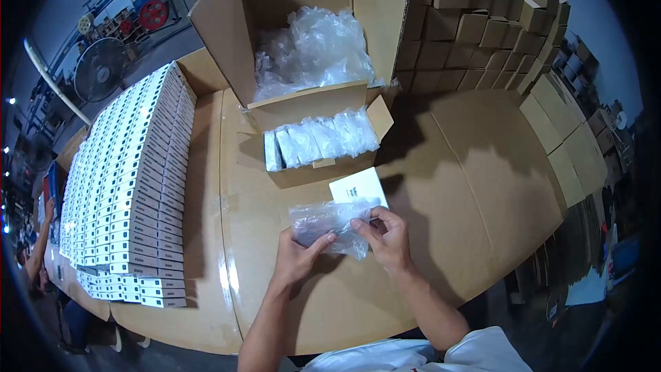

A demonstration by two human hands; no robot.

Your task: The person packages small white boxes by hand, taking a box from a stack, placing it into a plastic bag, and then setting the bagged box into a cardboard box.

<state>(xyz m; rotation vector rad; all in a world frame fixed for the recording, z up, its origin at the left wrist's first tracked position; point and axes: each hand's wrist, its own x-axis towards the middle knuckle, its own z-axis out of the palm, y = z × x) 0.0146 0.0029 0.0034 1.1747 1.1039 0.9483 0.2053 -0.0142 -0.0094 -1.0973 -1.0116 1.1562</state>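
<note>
Between my two hands is a clear plastic bag point(323, 220), held above the cardboard-covered table. My left hand point(301, 253) pinches its lower left part with the thumb on top. At the bag's right side, my right hand point(387, 240) grips it between thumb and fingers. Just beyond the bag lies a small white box point(359, 186) with small print on it, partly hidden by the plastic. Farther back stands an open carton point(303, 178) holding a row of several plastic-wrapped white boxes point(317, 141).
A large open cardboard box point(224, 34) at the back holds a heap of clear plastic bags point(317, 48). White boxes point(131, 200) are stacked high on the left. Brown cartons point(475, 34) form a wall at the back right. Another person's arm point(41, 244) shows at far left.
</note>
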